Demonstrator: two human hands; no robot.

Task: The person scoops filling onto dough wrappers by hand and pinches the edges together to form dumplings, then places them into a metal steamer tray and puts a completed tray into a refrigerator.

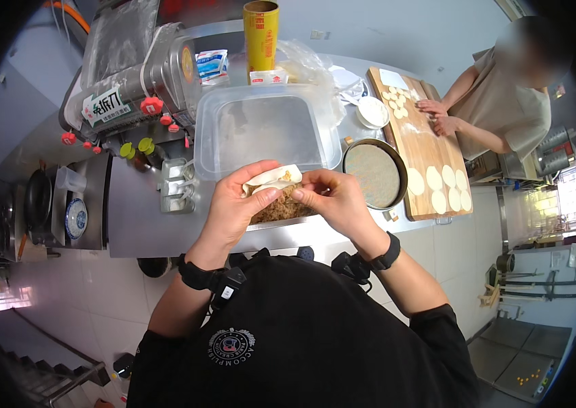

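A folded round of white dough (273,176) with a little filling showing at its edge is held up in front of me. My left hand (234,196) cradles it from the left, thumb across its near side. From the other side my right hand (336,196) pinches at the dough's right edge, its fingertips partly hidden. Directly below the hands, brown minced filling (280,210) fills a metal tray (293,222), which the hands partly cover.
Beyond the hands stands a translucent plastic bin (267,127). To the right are a round sieve (374,173), a bowl of white powder (372,112) and a wooden board (420,148) with dough rounds, where another person works. A dough-pressing machine (129,97) and seasoning box (176,186) stand left.
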